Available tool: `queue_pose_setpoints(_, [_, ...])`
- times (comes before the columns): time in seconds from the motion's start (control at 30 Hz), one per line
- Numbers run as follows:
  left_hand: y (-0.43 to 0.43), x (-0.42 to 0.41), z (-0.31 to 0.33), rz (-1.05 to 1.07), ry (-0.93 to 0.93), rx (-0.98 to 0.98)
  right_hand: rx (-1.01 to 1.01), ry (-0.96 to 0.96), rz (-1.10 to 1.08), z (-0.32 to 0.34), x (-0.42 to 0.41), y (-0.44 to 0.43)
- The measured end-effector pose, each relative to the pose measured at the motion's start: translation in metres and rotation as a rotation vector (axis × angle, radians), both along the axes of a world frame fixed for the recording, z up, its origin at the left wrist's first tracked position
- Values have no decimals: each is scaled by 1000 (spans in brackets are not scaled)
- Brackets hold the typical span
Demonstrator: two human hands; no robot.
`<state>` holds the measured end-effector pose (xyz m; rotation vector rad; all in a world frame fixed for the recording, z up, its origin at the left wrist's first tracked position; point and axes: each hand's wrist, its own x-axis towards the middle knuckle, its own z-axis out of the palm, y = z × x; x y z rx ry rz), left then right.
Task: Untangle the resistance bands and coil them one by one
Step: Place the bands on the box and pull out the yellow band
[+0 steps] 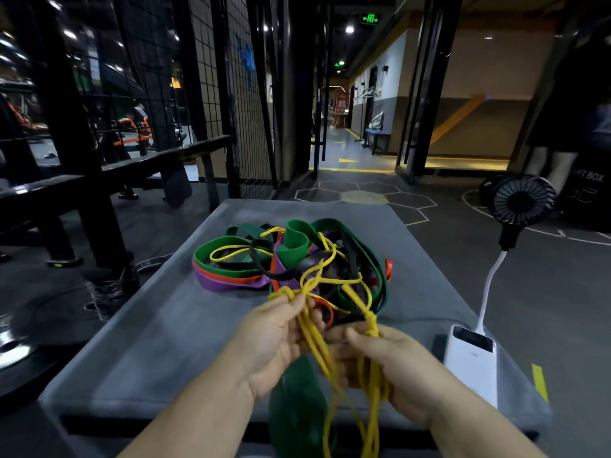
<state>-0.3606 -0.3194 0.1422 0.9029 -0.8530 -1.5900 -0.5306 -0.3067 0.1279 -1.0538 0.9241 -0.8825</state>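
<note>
A tangle of resistance bands (291,259) lies on a grey padded platform (158,325): wide green, purple, orange and black bands with thin yellow bands (330,282) looped through them. My left hand (274,338) pinches several yellow strands near a knot at the pile's near edge. My right hand (386,358) grips more yellow strands just to the right, and they hang down past the platform's front. A wide green band (297,408) droops between my forearms.
A white power bank (472,361) lies at the platform's right edge, wired to a small black fan (522,200) standing beyond it. Black gym racks and a bench stand to the left. A person's legs show at far right.
</note>
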Motion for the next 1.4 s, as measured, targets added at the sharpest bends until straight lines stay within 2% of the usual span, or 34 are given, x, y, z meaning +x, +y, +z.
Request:
queue_pose_setpoints(0.07, [3,2,1,-31,-35,-11,27,-52,-104,-2,-2,-7])
queue_pose_setpoints(0.17, [14,-4,-4,-159,-166,-29,40,-93,-17,4,-2,-7])
queue_pose_setpoints(0.3, [26,-14,-11,-307,-373,-83,-21,-33,85,5,-1,-1])
queue_pose_setpoints(0.4, [30,-15,-12,-394,-438,-102,-46,3,54,4,-4,-1])
queue_pose_setpoints(0.57, [26,-11,-12,-538,-552,-136,-99,97,123,4,-8,0])
queue_pose_setpoints(0.7, [16,1,-14,-545,-655,-124,-182,117,17,3,-2,2])
queue_pose_setpoints(0.77, [9,10,-15,-485,-590,-33,-209,139,-46,4,-2,2])
queue_pose_setpoints(0.83, [2,17,-15,-407,-413,71,-256,182,-16,10,-6,6])
queue_pose_setpoints(0.9, [-3,18,-14,-388,-234,107,-257,208,81,14,-6,10])
queue_pose_setpoints(1.0, [-2,15,-7,-374,-85,109,-261,338,320,15,-1,17])
queue_pose_setpoints(1.13, [0,6,-5,-202,126,231,-279,466,475,17,3,19])
queue_pose_setpoints(1.23, [-2,4,-6,-68,74,171,-289,461,442,16,-2,14])
queue_pose_setpoints(1.3, [0,6,-2,-73,17,104,-149,320,279,8,-4,9])
queue_pose_setpoints(1.4, [7,8,2,-206,-103,2,65,115,4,-3,-1,0])
